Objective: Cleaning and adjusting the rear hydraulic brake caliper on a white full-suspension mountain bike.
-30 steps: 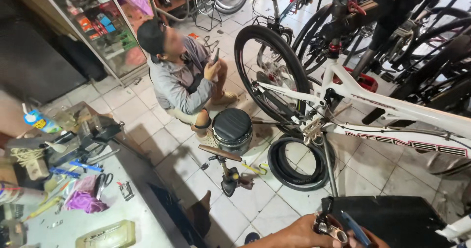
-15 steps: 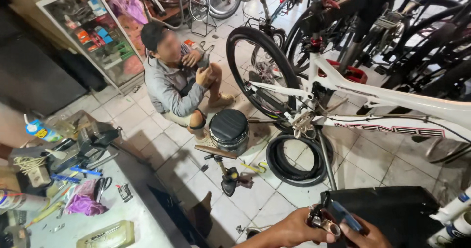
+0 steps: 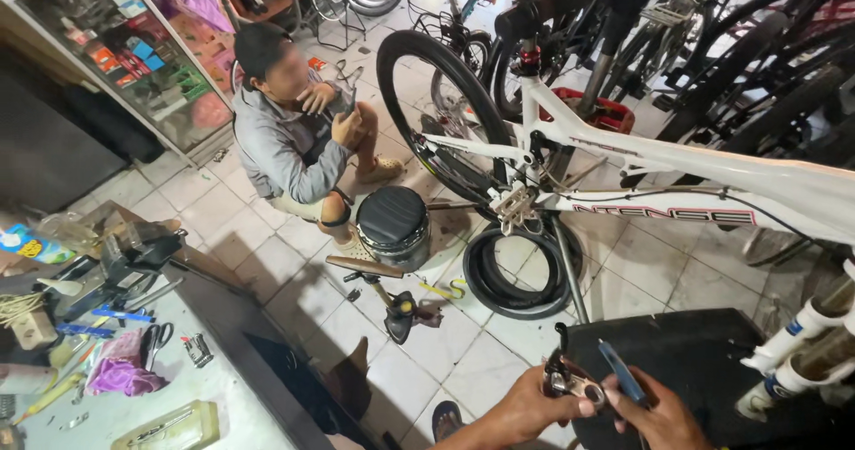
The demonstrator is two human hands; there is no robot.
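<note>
My left hand [image 3: 525, 405] grips a small metal and black bicycle part [image 3: 566, 380], a lever-like piece, at the bottom of the view. My right hand [image 3: 655, 414] holds a slim blue-handled tool [image 3: 621, 372] pointed toward that part. Both hands hover over a black padded stool top [image 3: 704, 361]. A white bicycle frame [image 3: 677, 169] with a black rear wheel [image 3: 432, 111] stands just beyond my hands. Its white fork legs [image 3: 793, 352] show at the right.
A person in a grey hoodie [image 3: 285, 138] sits on the tiled floor beside a black round stool [image 3: 394, 223]. A loose tyre [image 3: 521, 267] and a floor pump [image 3: 387, 294] lie nearby. A cluttered workbench [image 3: 98, 352] is left, a glass cabinet [image 3: 116, 49] behind, more bicycles [image 3: 712, 49] at the back.
My view has shifted so that my hands sit higher in frame. Both hands have come closer together around the small part, with the blue-handled tool now raised beside it.
</note>
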